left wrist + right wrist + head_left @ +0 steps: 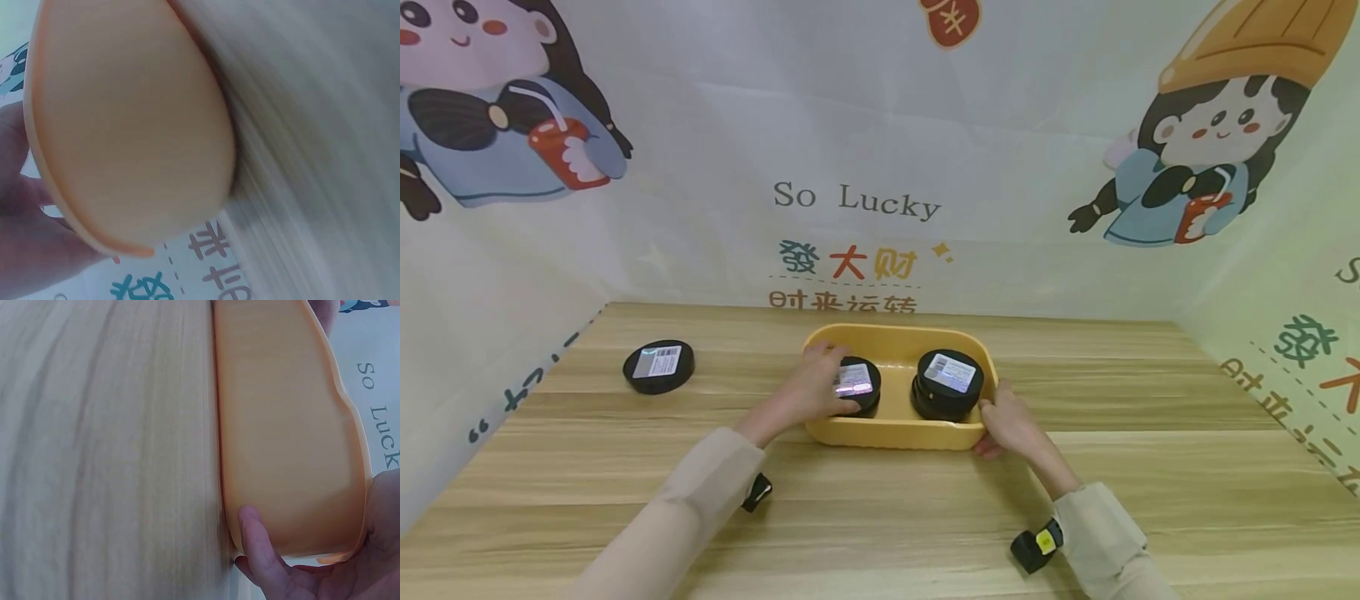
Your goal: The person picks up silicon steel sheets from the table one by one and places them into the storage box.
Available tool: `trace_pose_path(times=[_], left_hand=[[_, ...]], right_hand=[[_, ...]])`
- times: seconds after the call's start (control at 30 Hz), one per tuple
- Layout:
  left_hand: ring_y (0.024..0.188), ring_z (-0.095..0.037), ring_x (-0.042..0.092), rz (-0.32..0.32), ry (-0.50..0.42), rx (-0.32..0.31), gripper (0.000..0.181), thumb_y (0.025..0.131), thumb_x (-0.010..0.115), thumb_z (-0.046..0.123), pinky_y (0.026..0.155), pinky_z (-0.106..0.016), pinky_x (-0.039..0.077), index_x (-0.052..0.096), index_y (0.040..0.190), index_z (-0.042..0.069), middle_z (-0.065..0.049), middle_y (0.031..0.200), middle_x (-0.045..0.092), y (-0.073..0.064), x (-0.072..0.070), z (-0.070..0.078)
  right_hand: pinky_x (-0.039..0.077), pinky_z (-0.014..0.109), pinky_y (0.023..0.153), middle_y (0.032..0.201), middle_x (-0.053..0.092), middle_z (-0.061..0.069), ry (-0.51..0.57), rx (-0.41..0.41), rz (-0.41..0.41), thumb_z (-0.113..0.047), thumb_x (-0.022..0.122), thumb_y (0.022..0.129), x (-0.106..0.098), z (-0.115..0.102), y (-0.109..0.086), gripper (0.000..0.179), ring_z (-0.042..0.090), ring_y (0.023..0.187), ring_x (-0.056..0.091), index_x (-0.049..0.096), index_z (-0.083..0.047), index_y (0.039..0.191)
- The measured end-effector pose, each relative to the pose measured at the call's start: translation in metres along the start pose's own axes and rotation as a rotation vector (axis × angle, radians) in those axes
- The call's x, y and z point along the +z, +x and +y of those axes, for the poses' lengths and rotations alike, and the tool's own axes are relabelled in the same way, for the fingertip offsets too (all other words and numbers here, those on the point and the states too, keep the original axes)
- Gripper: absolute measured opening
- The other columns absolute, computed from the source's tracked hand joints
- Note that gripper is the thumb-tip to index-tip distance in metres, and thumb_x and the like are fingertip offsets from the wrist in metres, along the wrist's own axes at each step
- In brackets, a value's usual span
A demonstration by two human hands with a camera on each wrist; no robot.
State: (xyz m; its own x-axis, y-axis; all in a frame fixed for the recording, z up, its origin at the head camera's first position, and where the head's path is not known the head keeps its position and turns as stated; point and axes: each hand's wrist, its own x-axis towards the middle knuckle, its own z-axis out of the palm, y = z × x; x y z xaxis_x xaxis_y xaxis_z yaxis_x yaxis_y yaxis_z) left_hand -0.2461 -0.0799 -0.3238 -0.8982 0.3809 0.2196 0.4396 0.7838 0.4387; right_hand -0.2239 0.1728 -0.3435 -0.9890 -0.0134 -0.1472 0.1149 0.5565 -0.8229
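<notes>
A yellow plastic bin (pixel 898 435) stands on the wooden table, holding flat round black containers with white labels. My left hand (pixel 805 387) reaches over the bin's left side and grips the left round black container (pixel 859 382), thumb on its near edge and fingers toward the far side. On the right, a labelled black container (pixel 950 375) sits stacked on another. My right hand (pixel 1009 423) holds the bin's right end; the right wrist view shows a finger (pixel 255 540) against the outer wall (pixel 281 425). In the left wrist view the bin wall (pixel 131 137) hides the left hand's hold.
Another round black container (pixel 658 367) with a white label lies on the table (pixel 880 517) to the left of the bin. A printed cloth backdrop (pixel 865 125) rises behind and beside the table. Black wrist devices (pixel 1037 546) show beneath both sleeves.
</notes>
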Motion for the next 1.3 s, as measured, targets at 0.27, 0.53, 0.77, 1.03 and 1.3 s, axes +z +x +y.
trace_pose_path(times=[0.27, 0.53, 0.77, 1.03, 1.3], left_hand=[[0.101, -0.035, 0.050, 0.121, -0.176, 0.076, 0.041, 0.077, 0.066, 0.010, 0.085, -0.044, 0.045, 0.052, 0.111, -0.009, -0.024, 0.110, 0.053, -0.010, -0.015, -0.017], [0.087, -0.032, 0.059, 0.176, -0.281, 0.041, 0.027, 0.080, 0.060, 0.003, 0.072, -0.039, 0.052, 0.056, 0.103, -0.010, -0.024, 0.099, 0.060, -0.020, -0.031, -0.044], [0.088, -0.032, 0.059, 0.168, -0.234, -0.013, 0.026, 0.083, 0.057, 0.006, 0.075, -0.040, 0.051, 0.056, 0.105, -0.008, -0.024, 0.101, 0.060, -0.039, -0.050, -0.061], [0.089, -0.031, 0.059, 0.176, -0.164, -0.075, 0.029, 0.085, 0.057, 0.013, 0.075, -0.041, 0.050, 0.056, 0.107, -0.006, -0.023, 0.102, 0.060, -0.059, -0.067, -0.085], [0.087, -0.035, 0.058, 0.259, -0.126, -0.145, 0.034, 0.085, 0.056, 0.011, 0.074, -0.043, 0.049, 0.051, 0.112, -0.010, -0.026, 0.099, 0.059, -0.073, -0.077, -0.110]], right_hand=[[0.051, 0.033, 0.042, 0.081, 0.051, 0.033, -0.002, -0.005, -0.001, -0.006, 0.029, 0.088, -0.001, 0.001, 0.001, 0.037, 0.019, 0.042, 0.056, 0.021, 0.015, 0.118], [0.051, 0.033, 0.042, 0.080, 0.051, 0.033, -0.010, 0.000, 0.003, -0.006, 0.029, 0.088, -0.001, 0.000, -0.001, 0.036, 0.019, 0.043, 0.056, 0.022, 0.015, 0.117], [0.051, 0.033, 0.043, 0.076, 0.052, 0.028, -0.015, 0.002, -0.009, -0.006, 0.029, 0.088, -0.001, 0.000, 0.000, 0.035, 0.018, 0.043, 0.055, 0.022, 0.014, 0.116], [0.051, 0.033, 0.043, 0.074, 0.052, 0.027, -0.009, 0.001, -0.014, -0.006, 0.029, 0.088, 0.000, 0.000, 0.000, 0.036, 0.018, 0.043, 0.055, 0.022, 0.015, 0.116], [0.051, 0.032, 0.042, 0.070, 0.052, 0.025, -0.013, -0.013, -0.012, -0.005, 0.029, 0.088, 0.000, -0.001, 0.000, 0.031, 0.018, 0.042, 0.055, 0.024, 0.014, 0.111]])
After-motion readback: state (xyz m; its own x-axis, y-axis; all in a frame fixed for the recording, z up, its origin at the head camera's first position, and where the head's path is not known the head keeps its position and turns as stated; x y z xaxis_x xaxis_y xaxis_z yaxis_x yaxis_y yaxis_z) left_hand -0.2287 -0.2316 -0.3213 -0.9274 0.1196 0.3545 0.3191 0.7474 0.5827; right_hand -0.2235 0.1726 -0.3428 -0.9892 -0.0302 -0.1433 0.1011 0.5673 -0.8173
